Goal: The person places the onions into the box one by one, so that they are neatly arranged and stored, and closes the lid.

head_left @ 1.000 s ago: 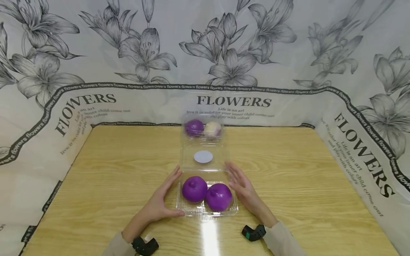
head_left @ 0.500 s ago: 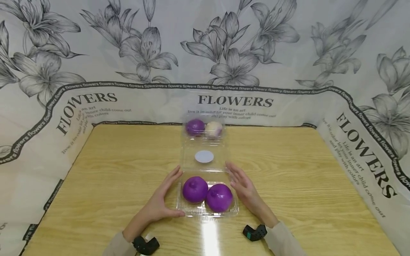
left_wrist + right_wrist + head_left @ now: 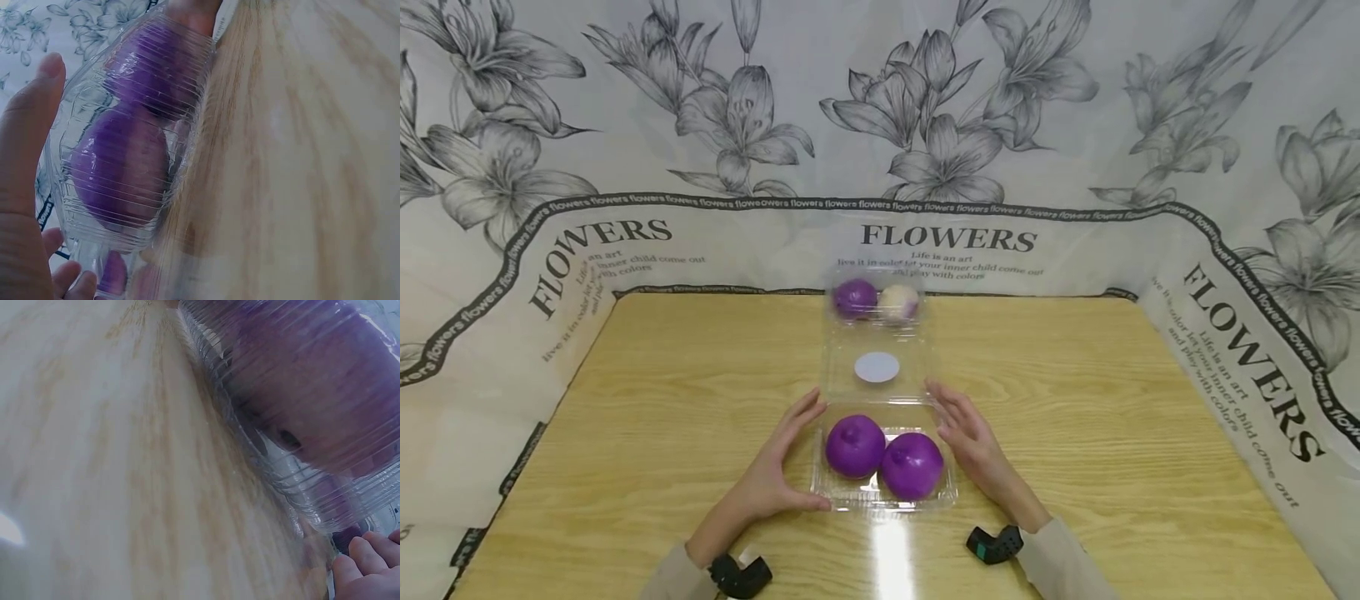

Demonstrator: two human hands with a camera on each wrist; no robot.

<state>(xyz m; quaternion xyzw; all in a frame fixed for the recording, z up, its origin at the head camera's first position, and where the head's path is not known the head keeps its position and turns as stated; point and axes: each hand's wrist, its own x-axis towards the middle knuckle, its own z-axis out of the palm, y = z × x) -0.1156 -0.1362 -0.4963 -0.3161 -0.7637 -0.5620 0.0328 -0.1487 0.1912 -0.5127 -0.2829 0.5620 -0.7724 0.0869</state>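
In front of me lies a clear plastic clamshell box (image 3: 887, 502) with its lid (image 3: 842, 379) folded back, a white oval label (image 3: 877, 367) showing there. Two round purple onion-like things (image 3: 855, 447) sit side by side in its base. My left hand (image 3: 767, 475) is at the box's left side, fingers straight and thumb spread toward the front corner. At the right side rests my right hand (image 3: 977, 446), its fingers extended along the edge. Whether either hand presses the plastic is hard to tell. The left wrist view shows the ribbed box wall (image 3: 119, 231) close to the thumb.
Behind the lid, at the table's far edge, stands another clear box holding a purple ball (image 3: 854, 298) and a whitish-purple one (image 3: 898, 302). The wooden table (image 3: 1060, 375) is bordered by a flower-printed cloth (image 3: 760, 250). Black devices (image 3: 741, 577) are worn on both wrists.
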